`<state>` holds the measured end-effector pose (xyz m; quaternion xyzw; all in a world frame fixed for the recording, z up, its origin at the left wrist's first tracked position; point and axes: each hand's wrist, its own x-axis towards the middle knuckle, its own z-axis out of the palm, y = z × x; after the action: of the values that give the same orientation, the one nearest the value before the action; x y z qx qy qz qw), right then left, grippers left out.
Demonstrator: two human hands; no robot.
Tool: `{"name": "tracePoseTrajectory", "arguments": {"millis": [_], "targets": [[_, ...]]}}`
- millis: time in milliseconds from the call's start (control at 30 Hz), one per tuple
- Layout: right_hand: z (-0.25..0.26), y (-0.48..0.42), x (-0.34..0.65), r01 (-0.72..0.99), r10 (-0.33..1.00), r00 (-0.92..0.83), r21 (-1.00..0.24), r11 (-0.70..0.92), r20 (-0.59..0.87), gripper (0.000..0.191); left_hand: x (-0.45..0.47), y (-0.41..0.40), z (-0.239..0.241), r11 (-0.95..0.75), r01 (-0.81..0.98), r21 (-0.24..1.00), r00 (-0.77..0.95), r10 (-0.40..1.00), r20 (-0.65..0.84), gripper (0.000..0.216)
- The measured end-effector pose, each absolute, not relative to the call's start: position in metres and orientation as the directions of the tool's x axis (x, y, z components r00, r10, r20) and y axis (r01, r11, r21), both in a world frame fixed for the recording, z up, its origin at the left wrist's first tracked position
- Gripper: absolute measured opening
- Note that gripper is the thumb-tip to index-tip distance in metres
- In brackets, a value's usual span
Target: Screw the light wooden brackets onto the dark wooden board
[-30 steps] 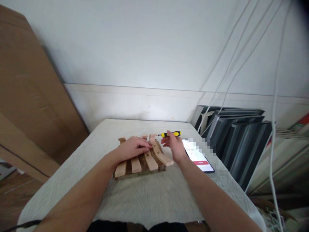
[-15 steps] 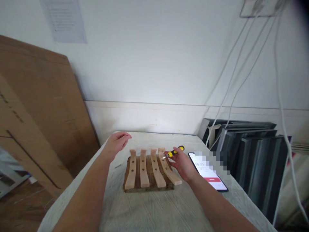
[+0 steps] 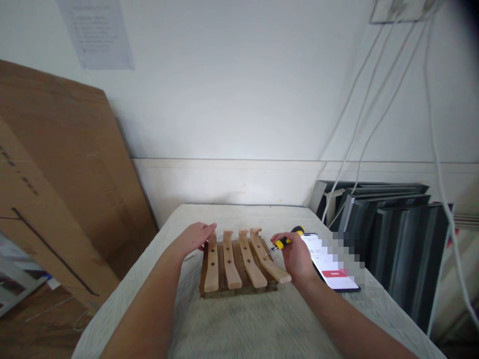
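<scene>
A wooden hook rack lies on the cloth-covered table; its dark, rough board (image 3: 238,292) carries several pale curved hooks (image 3: 231,269), each with dark screw spots. My left hand (image 3: 194,237) is closed at the rack's far left corner, its fingers around the upper end of the leftmost hook (image 3: 211,271). On the other side, my right hand (image 3: 297,257) grips a yellow-and-black screwdriver (image 3: 283,242). The screwdriver's metal tip points down and left, close to the rightmost hook (image 3: 267,259); whether it touches cannot be told.
A phone (image 3: 337,274) with a lit screen lies to the right of my right hand. Dark grey panels (image 3: 396,239) lean beyond the table's right edge. Large cardboard (image 3: 75,164) stands at the left. White cables (image 3: 359,114) hang along the wall.
My left hand has come down and right, from above the table to the rack's left corner. The rack, the right hand and the screwdriver appear slightly further right in view.
</scene>
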<state>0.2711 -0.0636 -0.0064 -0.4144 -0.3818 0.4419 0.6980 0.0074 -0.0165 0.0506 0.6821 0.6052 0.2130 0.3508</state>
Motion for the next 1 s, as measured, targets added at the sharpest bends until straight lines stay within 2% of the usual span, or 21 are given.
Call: {"name": "tracePoseTrajectory", "arguments": {"millis": [233, 433, 500, 600, 767, 900, 1000], "targets": [[-0.001, -0.078, 0.254, -0.355, 0.918, 0.349, -0.880, 0.315, 0.188, 0.022, 0.008, -0.016, 0.050, 0.003, 0.715, 0.699, 0.146, 0.977, -0.154, 0.044], [-0.001, -0.072, 0.259, -0.356, 0.928, 0.330, -0.888, 0.291, 0.172, 0.024, 0.010, -0.020, 0.056, 0.034, 0.654, 0.756, 0.143, 0.975, -0.168, 0.048], [-0.001, -0.067, 0.263, -0.372, 0.929, 0.323, -0.878, 0.301, 0.182, 0.023, 0.008, -0.017, 0.057, 0.037, 0.669, 0.742, 0.117, 0.981, -0.155, 0.050], [-0.003, -0.062, 0.266, -0.411, 0.938, 0.301, -0.864, 0.290, 0.172, 0.023, -0.005, -0.012, 0.053, 0.064, 0.779, 0.624, 0.037, 0.988, -0.148, 0.044], [-0.011, -0.065, 0.262, -0.421, 0.977, 0.175, -0.888, 0.186, 0.122, 0.025, -0.033, -0.011, 0.041, 0.167, 0.898, 0.406, -0.033, 0.948, -0.316, 0.017], [-0.015, -0.068, 0.258, -0.429, 0.986, 0.129, -0.891, 0.150, 0.105, 0.027, -0.036, -0.013, 0.032, 0.118, 0.934, 0.337, 0.019, 0.926, -0.377, 0.008], [-0.013, -0.068, 0.256, -0.493, 0.989, 0.139, -0.863, 0.115, 0.052, 0.026, -0.032, -0.015, 0.036, 0.061, 0.946, 0.320, 0.064, 0.928, -0.367, 0.007]]}}
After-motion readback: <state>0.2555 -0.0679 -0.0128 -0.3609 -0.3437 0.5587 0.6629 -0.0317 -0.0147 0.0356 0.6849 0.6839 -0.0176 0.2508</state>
